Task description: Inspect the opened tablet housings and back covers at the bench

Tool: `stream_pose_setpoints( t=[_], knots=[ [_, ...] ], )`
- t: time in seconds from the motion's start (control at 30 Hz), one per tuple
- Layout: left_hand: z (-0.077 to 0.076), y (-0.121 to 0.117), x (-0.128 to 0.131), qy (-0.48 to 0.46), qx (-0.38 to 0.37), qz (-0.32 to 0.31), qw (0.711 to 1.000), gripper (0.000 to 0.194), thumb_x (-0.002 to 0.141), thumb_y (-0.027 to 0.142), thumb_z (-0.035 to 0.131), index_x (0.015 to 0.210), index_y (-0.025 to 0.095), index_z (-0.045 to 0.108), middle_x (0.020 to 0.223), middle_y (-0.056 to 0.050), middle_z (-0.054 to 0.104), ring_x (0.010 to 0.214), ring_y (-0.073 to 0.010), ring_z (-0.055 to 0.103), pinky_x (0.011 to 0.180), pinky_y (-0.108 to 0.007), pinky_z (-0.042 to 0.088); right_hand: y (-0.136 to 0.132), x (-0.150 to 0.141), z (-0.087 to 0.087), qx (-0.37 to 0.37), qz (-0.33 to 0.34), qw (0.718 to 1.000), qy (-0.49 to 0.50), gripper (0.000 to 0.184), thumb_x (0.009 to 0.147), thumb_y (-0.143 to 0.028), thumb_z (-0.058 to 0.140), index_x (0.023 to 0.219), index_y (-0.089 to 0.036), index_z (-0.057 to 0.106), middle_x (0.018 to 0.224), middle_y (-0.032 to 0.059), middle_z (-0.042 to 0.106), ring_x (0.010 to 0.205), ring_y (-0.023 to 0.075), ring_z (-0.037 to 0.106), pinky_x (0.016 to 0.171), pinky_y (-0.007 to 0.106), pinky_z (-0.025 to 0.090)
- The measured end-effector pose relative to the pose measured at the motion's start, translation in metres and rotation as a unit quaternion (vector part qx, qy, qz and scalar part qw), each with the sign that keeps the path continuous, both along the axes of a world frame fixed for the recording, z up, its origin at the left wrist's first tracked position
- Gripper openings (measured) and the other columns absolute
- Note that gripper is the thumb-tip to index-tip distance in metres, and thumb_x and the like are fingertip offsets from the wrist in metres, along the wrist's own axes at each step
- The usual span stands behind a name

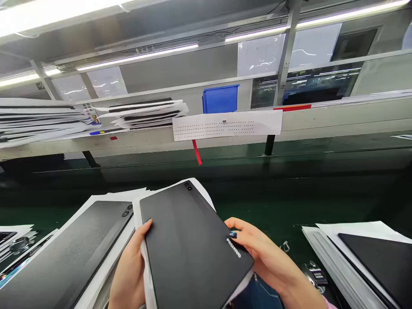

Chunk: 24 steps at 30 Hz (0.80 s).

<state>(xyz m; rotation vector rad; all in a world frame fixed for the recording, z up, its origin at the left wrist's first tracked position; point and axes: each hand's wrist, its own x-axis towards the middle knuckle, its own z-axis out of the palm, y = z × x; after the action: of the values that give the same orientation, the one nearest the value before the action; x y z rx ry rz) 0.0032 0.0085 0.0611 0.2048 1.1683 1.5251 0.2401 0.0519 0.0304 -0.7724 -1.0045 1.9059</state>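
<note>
A dark grey tablet back cover [189,244] is tilted in front of me, its camera lenses at the far end and pale lettering near its right edge. A white sheet [206,194] shows beneath it. My left hand [130,268] grips the left edge, thumb on top. On the right side, my right hand [257,246] holds the edge close to the lettering, a dark-nailed thumb or finger on the surface; its other fingers are partly hidden. Left of my hands, a similar cover [83,240] lies on a stack of white sheets.
To the right is another stack of white sheets [325,244] with a dark cover [380,262] on top. The shelf [337,116] ahead carries piled sheets and covers [151,112] and a blue bin [220,99]. A dotted paper strip [225,126] hangs on its front. The bench top [273,193] is dark green.
</note>
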Motion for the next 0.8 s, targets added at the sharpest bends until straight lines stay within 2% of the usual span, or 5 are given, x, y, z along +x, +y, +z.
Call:
stream_pose_setpoints(
  t=[0.2, 0.43, 0.63, 0.7, 0.8],
  knots=[
    [0.003, 0.000, 0.012, 0.019, 0.051, 0.019, 0.998, 0.039, 0.101, 0.018, 0.046, 0.137, 0.009, 0.059, 0.103, -0.012, 0.082, 0.103, -0.0292, 0.076, 0.100, -0.044, 0.057, -0.017, -0.025, -0.006, -0.048, -0.065, 0.982, 0.169, 0.031, 0.072, -0.030, 0.077, 0.102, -0.021, 0.076, 0.098, 0.0060, 0.077, 0.088, 0.0239, 0.069, 0.078, 0.034, 0.056],
    [-0.003, 0.004, 0.003, -0.054, 0.124, -0.090, 0.987, 0.049, 0.105, 0.024, 0.034, 0.151, 0.016, 0.044, 0.125, -0.014, 0.075, 0.127, -0.0305, 0.062, 0.116, -0.046, 0.040, -0.025, -0.025, -0.013, -0.049, -0.158, 0.976, 0.142, 0.048, 0.079, -0.031, 0.075, 0.126, -0.028, 0.068, 0.115, 0.0052, 0.077, 0.100, 0.0276, 0.072, 0.089, 0.043, 0.057],
    [-0.004, 0.008, -0.002, -0.105, 0.158, -0.075, 0.979, 0.052, 0.104, 0.023, 0.030, 0.154, 0.010, 0.038, 0.130, -0.018, 0.071, 0.130, -0.0310, 0.059, 0.118, -0.046, 0.035, -0.030, -0.002, -0.012, 0.109, -0.225, 0.968, -0.008, 0.039, 0.086, -0.037, 0.075, 0.123, -0.028, 0.073, 0.110, 0.0094, 0.079, 0.104, 0.0334, 0.073, 0.091, 0.048, 0.060],
    [-0.002, 0.008, -0.001, -0.134, 0.130, -0.088, 0.978, 0.052, 0.104, 0.023, 0.030, 0.153, 0.008, 0.039, 0.127, -0.019, 0.073, 0.128, -0.0322, 0.061, 0.116, -0.048, 0.037, -0.031, 0.001, -0.020, 0.299, -0.244, 0.915, -0.113, 0.031, 0.090, -0.040, 0.071, 0.118, -0.030, 0.077, 0.104, 0.0089, 0.081, 0.104, 0.0337, 0.074, 0.093, 0.045, 0.060],
    [0.001, 0.006, 0.003, -0.160, 0.108, -0.129, 0.973, 0.052, 0.103, 0.029, 0.033, 0.150, 0.010, 0.045, 0.121, -0.017, 0.076, 0.124, -0.0342, 0.065, 0.113, -0.050, 0.042, -0.033, -0.002, -0.026, 0.632, -0.222, 0.708, -0.224, 0.037, 0.099, -0.039, 0.059, 0.135, -0.033, 0.067, 0.114, 0.0071, 0.080, 0.116, 0.0331, 0.070, 0.100, 0.044, 0.056]
  ],
)
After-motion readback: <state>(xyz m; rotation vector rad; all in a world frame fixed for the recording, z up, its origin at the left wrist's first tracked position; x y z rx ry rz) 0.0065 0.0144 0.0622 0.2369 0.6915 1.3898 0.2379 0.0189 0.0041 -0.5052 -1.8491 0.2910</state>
